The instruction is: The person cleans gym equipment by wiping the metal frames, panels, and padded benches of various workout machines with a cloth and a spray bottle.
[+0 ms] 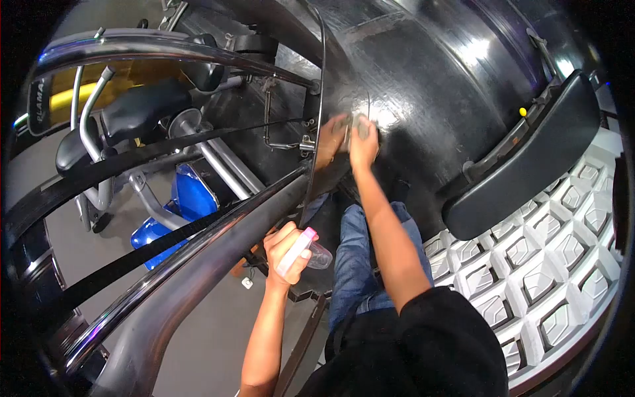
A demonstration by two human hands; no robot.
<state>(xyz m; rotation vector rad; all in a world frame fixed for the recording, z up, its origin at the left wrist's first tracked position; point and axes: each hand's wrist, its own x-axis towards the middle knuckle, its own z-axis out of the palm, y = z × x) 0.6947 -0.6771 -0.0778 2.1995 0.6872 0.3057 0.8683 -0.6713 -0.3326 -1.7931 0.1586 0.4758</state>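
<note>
My left hand (pixel 284 253) is wrapped round a small spray bottle (pixel 320 257) with a clear body and a pink and white top. It is beside a thick dark metal tube. Further forward, my right hand (pixel 364 147) presses a greyish cloth (pixel 358 124) against a glossy dark panel (pixel 338 86). The fingers are bent over the cloth and partly hide it. A reflection of this hand shows in the panel, left of its edge.
Curved metal rails (pixel 178 264) cross the left side. Beyond them stand exercise machines with black pads (pixel 145 109) and a blue part (pixel 192 192). A long black pad (pixel 529 159) lies at right, above a white patterned surface (pixel 542 271).
</note>
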